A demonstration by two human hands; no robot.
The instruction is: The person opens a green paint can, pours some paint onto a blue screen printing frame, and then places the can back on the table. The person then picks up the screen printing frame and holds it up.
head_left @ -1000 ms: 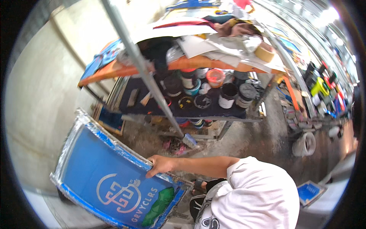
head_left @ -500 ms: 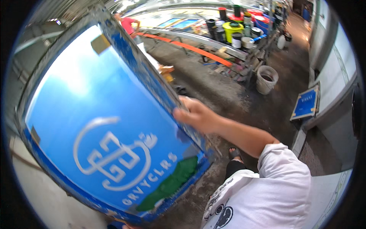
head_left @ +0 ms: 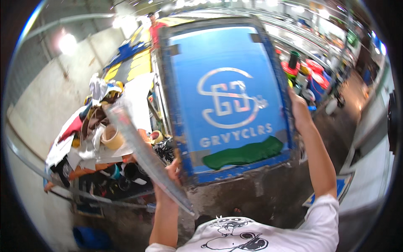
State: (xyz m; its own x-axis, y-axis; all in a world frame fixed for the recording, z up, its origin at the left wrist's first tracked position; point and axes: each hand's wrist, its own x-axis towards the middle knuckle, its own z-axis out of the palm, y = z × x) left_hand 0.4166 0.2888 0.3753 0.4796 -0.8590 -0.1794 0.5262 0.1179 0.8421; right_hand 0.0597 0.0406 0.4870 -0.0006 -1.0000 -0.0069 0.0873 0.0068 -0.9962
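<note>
A screen-printing frame [head_left: 228, 122] with a blue mesh stands nearly upright before me. Its mesh bears a pale round emblem with lettering, and a pool of green ink [head_left: 243, 154] lies along the lower end. My right hand [head_left: 297, 109] is closed round the right edge of the frame. At the lower left edge my left hand [head_left: 173, 171] grips the same frame, its fingers partly hidden. A long, narrow grey bar [head_left: 147, 157] slants across in front of my left wrist, blurred. I cannot tell whether the left hand holds that bar too.
To the left, a cluttered table [head_left: 100, 157] carries papers, cloths and a tape roll [head_left: 112, 137]. Buckets with red lids [head_left: 317, 80] stand at the right. A blue container [head_left: 90, 238] is on the floor. Far back, a person in red [head_left: 156, 33] stands beside long printing tables.
The view has turned left. The frame has swung from a leftward tilt to nearly upright in the middle. My left hand, the grey bar and the cluttered table have come into sight.
</note>
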